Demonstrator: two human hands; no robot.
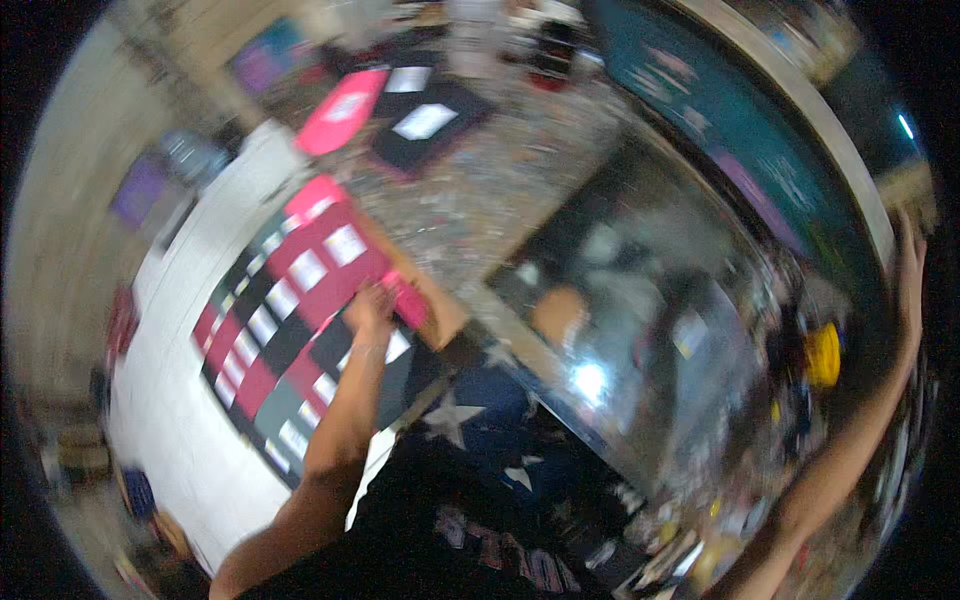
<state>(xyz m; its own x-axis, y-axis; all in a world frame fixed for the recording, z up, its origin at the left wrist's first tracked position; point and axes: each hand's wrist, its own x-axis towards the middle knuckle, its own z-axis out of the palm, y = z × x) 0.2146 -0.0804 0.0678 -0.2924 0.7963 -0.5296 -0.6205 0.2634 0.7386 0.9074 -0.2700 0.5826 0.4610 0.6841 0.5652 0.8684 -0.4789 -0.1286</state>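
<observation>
My left hand (370,308) is closed on the edge of a bright pink fabric piece (408,302), over rows of cut pieces. Those overlapping pieces (268,312) are maroon, black, grey and pink, each with a white printed patch, and they lie on a white board (165,400). At the far right, my right hand (908,255) grips the edge of a large framed screen (740,130), dark teal with a pale border, which stands tilted up. Blur hides the exact finger placement. Below the screen lies a dark, glossy flat plate (640,280) with a bright light reflected in it.
On the mottled table (500,160) beyond the board lie a pink piece (343,108) and dark pieces (430,125) with white patches. A dark jar (552,55) stands at the back. A yellow object (822,355) and blurred clutter are near my right arm.
</observation>
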